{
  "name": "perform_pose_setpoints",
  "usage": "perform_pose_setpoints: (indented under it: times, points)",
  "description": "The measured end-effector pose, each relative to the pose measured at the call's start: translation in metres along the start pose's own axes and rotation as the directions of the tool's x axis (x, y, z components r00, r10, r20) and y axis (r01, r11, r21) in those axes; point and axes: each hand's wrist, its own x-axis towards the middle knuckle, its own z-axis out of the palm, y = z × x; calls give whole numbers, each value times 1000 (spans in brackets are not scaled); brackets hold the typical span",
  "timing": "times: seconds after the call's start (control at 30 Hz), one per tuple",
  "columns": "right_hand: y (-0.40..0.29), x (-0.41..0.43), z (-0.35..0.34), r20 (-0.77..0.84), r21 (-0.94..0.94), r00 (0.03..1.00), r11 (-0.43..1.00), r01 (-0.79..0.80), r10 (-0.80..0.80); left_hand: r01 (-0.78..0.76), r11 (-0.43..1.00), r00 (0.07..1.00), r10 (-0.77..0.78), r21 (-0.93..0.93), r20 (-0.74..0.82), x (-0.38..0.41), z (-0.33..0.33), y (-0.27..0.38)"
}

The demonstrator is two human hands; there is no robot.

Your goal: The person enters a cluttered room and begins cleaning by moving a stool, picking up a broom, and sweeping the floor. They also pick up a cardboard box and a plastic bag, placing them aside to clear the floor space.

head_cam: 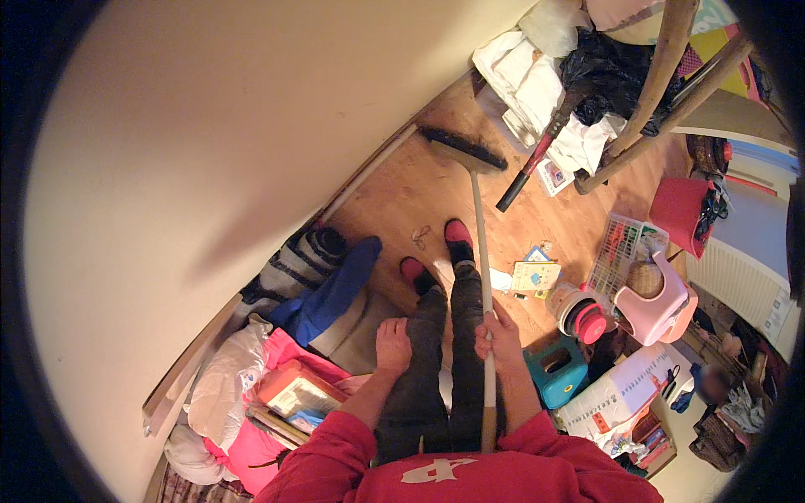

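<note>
My right hand [501,336] is closed around the pale handle of a broom [479,232]. The broom's lower end rests against my body, and its wide head [462,154] with dark bristles lies on the wood floor beside the wall. My left hand [393,344] rests on my left thigh, fingers slightly curled, holding nothing that I can see. Between my feet and the wall a small string-like scrap [421,236] lies on the floor. Right of the handle are a small yellowish booklet [536,275] and some papers.
A red-and-black long-handled tool [534,160] leans over white cloths [528,75] and a black bag. To the right stand a wire basket [604,251], a pink stool [657,308], a lidded bucket [569,308] and a teal stool [556,374]. Blue cloth [333,295] and bedding lie left.
</note>
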Motion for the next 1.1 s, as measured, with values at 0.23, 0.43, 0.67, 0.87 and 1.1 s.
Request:
perform_pose_setpoints:
  times: [0.23, 0.43, 0.67, 0.87, 1.1]
  points:
    - [6, 35, 31, 27, 37, 991, 991, 126, -127, -61, 998, 997, 63, 32, -47, 2, -2, 0]
    - [11, 12, -31, -31, -315, 994, 945, 93, -108, -26, 999, 1000, 26, 45, -6, -1, -2, -4]
    - [4, -6, -21, 43, 20, 996, 997, 73, -74, -61, 995, 998, 63, 77, -23, 0, 2, -5]
    - [6, 37, -20, 51, -298, 995, 949, 102, -90, -38, 995, 998, 44, 93, -55, -6, 3, 2]
    - [-34, -42, -111, -61, -679, 998, 733, -30, -15, 121, 993, 990, -122, -13, -74, -20, 19, 31]
